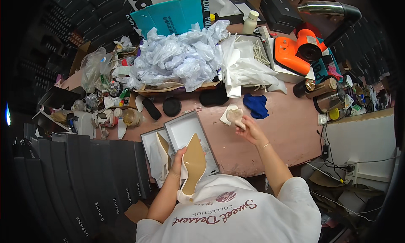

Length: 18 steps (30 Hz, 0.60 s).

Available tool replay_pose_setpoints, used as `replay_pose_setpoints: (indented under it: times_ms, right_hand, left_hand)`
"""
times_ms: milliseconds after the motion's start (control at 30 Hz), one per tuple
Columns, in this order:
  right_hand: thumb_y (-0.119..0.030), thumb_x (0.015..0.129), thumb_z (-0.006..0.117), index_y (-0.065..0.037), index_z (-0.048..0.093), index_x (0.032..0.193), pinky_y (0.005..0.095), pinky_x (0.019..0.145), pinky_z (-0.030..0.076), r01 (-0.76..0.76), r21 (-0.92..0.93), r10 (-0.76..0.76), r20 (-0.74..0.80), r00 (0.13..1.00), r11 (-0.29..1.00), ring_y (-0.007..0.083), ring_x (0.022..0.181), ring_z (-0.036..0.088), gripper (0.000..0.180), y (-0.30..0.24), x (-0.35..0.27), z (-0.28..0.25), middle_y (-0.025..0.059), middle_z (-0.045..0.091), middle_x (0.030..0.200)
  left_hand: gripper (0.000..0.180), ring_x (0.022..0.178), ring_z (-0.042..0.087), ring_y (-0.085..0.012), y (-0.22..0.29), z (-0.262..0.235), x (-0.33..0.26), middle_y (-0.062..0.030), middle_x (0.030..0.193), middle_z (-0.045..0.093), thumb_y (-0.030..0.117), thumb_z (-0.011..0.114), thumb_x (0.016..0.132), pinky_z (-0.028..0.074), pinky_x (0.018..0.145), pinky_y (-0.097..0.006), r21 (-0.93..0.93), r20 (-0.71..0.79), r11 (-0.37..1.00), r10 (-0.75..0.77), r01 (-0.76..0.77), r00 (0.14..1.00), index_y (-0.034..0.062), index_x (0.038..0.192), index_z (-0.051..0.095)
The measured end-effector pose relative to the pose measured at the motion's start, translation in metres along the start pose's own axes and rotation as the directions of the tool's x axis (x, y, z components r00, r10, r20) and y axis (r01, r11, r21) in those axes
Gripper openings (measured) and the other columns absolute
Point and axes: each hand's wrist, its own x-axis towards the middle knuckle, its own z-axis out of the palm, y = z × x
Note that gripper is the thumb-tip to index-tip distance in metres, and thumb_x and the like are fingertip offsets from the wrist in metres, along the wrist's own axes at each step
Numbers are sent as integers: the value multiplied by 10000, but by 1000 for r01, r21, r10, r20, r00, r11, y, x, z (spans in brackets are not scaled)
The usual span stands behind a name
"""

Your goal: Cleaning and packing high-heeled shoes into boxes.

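My left hand (179,162) grips a white pointed high-heeled shoe (194,163), its tan sole turned up toward me and its heel near my shirt. Out over the table, my right hand (251,132) pinches a crumpled off-white cloth (235,116). Beneath that cloth lies a small white pad or piece of paper (225,116), partly covered. Just beyond sits a bunched dark blue cloth (255,106). A second white shoe (163,147) rests in an open grey-and-white shoebox (145,137), left of my left hand. The box's other half (177,125) lies beside it, behind the held shoe.
Dark shoeboxes (88,167) stand stacked at my left. A heap of crumpled white tissue paper (181,57) fills the table's back. An orange heat blower (297,53) with a metal nozzle sits at the back right, near several jars (328,100). Cables (337,158) hang off the right side.
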Motion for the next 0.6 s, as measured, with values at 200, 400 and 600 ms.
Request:
replay_pose_setpoints:
  times_ms: [200,400,600]
  right_hand:
    - [-200,937,503,-43,500,1156,344,729,520,-41,268,-30,254,967,962,182,802,600,269,44,-56,71,95,609,939]
    - [-215,936,541,-26,519,1049,292,622,523,73,-273,1,262,965,959,175,693,611,221,57,-66,115,94,611,808]
    - [-213,935,552,-26,512,1067,277,621,514,-85,75,64,249,966,994,162,725,599,233,59,-68,141,82,590,864]
  left_hand:
    - [697,907,641,-231,2,2,-2,-223,1126,588,465,409,868,539,771,-319,41,85,999,-26,22,996,59,1427,315]
    - [718,916,639,-211,-7,-10,-25,-220,1118,593,477,432,857,535,783,-305,-8,79,998,65,-65,995,41,1418,326]
    - [720,908,642,-215,-10,0,-61,-211,1093,608,489,460,853,532,776,-297,-128,33,982,142,-137,989,29,1397,355]
